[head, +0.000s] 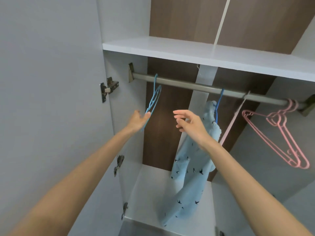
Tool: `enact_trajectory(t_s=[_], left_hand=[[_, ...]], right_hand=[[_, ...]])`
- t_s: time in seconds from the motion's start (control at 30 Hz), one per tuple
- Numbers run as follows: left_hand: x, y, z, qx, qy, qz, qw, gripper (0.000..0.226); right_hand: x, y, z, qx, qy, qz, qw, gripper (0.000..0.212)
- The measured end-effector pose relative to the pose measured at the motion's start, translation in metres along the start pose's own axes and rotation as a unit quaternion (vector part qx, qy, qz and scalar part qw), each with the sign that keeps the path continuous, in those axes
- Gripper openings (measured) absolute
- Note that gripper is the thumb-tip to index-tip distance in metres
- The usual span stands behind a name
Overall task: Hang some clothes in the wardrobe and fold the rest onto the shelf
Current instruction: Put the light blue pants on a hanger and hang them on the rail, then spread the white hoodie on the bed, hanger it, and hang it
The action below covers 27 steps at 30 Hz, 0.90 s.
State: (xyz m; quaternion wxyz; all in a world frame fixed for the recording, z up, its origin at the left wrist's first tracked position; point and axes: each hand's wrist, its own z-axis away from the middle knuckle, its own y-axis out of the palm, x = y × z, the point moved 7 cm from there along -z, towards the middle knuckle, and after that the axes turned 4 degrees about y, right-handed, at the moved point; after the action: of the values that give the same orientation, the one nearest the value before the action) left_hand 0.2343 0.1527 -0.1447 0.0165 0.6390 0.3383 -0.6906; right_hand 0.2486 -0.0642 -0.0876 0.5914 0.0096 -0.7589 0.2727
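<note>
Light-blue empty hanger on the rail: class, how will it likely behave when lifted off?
Probably light and stiff: the hanger is a thin open frame. Likely to swing: it hangs tilted from the rail by its hook alone, touching the left hand.

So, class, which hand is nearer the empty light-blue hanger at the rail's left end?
Left. The left hand is at the lower end of the light-blue hanger, seemingly touching it; the right hand is to its right, before the bird-print garment.

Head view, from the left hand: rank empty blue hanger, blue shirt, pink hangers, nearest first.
1. Empty blue hanger, at the left hand's fingertips, rail's left end.
2. Blue shirt, hanging mid-rail.
3. Pink hangers, rail's far right.
</note>
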Motion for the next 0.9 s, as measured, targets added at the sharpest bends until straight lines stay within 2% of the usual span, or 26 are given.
enact_trajectory(t_s=[0.03, 0.1, 0.13, 0.2, 0.3, 0.47, 0.57, 0.9], left_hand=[[0.001, 0.009, -0.007, 0.019, -0.004, 0.020, 1.000, 0.049], [0.004, 0.021, -0.020, 0.020, 0.001, 0.053, 0.998, 0.012], [0.007, 0.025, -0.027, 0.011, 0.005, 0.077, 0.997, 0.007], [0.017, 0.031, -0.041, 0.007, 0.009, 0.106, 0.994, 0.016], [0.021, 0.032, -0.047, -0.004, 0.041, 0.062, 0.997, 0.020], [0.014, 0.011, -0.037, -0.045, 0.090, 0.010, 0.995, 0.029], [0.008, -0.001, -0.033, -0.034, 0.094, -0.016, 0.995, 0.032], [-0.008, -0.026, -0.021, -0.060, 0.123, -0.006, 0.991, 0.028]], right_hand=[[-0.002, 0.004, -0.008, 0.000, 0.002, 0.001, 1.000, 0.028], [-0.006, 0.011, -0.023, -0.001, 0.005, 0.000, 1.000, 0.028], [-0.008, 0.014, -0.029, 0.000, 0.008, 0.000, 1.000, 0.028], [-0.014, 0.020, -0.043, -0.002, 0.017, 0.006, 1.000, 0.028], [-0.021, 0.031, -0.066, -0.010, 0.036, 0.016, 0.999, 0.031], [-0.024, 0.057, -0.109, 0.016, 0.104, -0.058, 0.993, 0.039], [-0.015, 0.077, -0.133, 0.037, 0.130, -0.080, 0.988, 0.047], [0.017, 0.096, -0.164, 0.017, 0.109, -0.119, 0.987, 0.050]])
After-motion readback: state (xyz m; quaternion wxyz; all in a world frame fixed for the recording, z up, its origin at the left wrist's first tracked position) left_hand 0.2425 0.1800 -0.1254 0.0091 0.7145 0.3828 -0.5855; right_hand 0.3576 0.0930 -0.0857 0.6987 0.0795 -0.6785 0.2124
